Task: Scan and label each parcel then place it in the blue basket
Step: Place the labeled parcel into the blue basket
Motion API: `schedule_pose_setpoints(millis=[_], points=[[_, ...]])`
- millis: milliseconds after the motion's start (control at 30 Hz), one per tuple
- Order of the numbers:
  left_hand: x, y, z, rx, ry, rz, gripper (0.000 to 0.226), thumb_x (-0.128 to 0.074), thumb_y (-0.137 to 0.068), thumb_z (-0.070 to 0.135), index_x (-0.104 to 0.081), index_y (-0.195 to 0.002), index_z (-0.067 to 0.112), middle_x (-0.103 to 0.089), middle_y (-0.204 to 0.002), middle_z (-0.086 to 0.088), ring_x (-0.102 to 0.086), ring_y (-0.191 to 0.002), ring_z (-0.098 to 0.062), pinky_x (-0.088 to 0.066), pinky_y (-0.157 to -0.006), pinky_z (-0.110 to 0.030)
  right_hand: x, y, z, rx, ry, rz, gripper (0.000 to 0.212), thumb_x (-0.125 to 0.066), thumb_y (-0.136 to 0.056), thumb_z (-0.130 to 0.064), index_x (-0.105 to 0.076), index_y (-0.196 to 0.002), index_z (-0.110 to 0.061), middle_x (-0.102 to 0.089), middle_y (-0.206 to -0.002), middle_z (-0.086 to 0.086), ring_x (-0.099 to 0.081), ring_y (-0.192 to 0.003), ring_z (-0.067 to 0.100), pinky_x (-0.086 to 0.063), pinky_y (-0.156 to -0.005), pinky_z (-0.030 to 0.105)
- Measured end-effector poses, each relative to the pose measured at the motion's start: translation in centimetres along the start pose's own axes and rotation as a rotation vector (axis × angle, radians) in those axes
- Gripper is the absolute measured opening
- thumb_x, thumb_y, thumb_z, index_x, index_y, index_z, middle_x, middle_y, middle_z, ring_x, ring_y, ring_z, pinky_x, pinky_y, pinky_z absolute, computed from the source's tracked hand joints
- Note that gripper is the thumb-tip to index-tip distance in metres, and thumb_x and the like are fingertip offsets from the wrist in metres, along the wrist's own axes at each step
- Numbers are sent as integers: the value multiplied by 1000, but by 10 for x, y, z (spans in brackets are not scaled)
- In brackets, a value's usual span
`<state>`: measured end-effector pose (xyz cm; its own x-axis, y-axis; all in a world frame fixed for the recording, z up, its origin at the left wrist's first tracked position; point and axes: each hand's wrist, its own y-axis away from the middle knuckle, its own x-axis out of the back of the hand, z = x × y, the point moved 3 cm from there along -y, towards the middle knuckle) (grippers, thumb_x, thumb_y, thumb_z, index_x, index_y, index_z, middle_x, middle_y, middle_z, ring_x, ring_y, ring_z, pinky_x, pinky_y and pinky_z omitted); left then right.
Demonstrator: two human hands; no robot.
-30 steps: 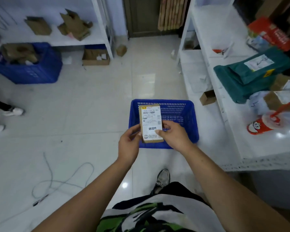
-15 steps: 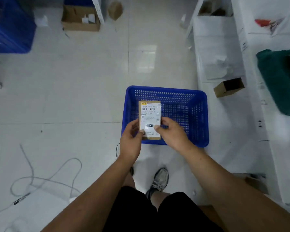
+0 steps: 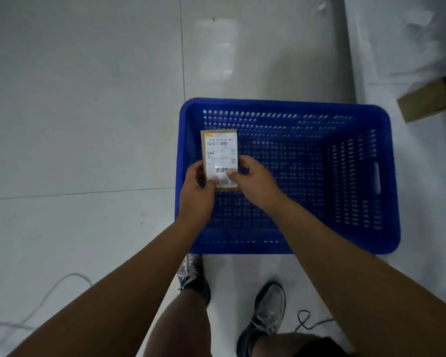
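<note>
Left grip point(image 3: 197, 193), right grip point(image 3: 255, 181) around parcel point(image 3: 219, 150)

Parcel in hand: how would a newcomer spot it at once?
Find the blue basket on the pale floor. Over its left side, the left hand and right hand pinch a small brown parcel. Unlike the bare box at the right edge, it carries a white barcode label.
</note>
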<state>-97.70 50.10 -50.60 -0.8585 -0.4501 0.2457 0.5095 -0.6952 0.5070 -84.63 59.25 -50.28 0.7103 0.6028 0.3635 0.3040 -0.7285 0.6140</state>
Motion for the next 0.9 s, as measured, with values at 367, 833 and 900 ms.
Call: schedule_pose_setpoints(millis=[367,833,900], points=[[-68,-140,-113,184,-70,136,52,-48,-94,-4,-59,-138,22,-67,-125,4,-64,-105,-14,-55,-81,-22,-68,-163,97,-86,-22,-64,45,-71,-96,-26,-61,-139,-17,-69,-136,2,-67,-119,21,-55,-105,43],[-102,-223,-180,483,127,273,58,-52,-90,2,-56,-144,20,-67,-134,-5,-67,-115,-25,-58,-96,-36,-105,-237,127,-80,-31,-89,52,-79,-92,-20,-61,-141,-17,-68,-138,5,-64,-120,15,-48,-90,24],[-103,-230,-188,507,132,247,63,-51,-87,4,-54,-146,24,-67,-135,-5,-66,-116,-26,-57,-102,-44,-108,-237,131,-94,-62,-73,54,-79,-92,-20,-60,-142,-18,-68,-137,4,-63,-118,14,-50,-92,26]])
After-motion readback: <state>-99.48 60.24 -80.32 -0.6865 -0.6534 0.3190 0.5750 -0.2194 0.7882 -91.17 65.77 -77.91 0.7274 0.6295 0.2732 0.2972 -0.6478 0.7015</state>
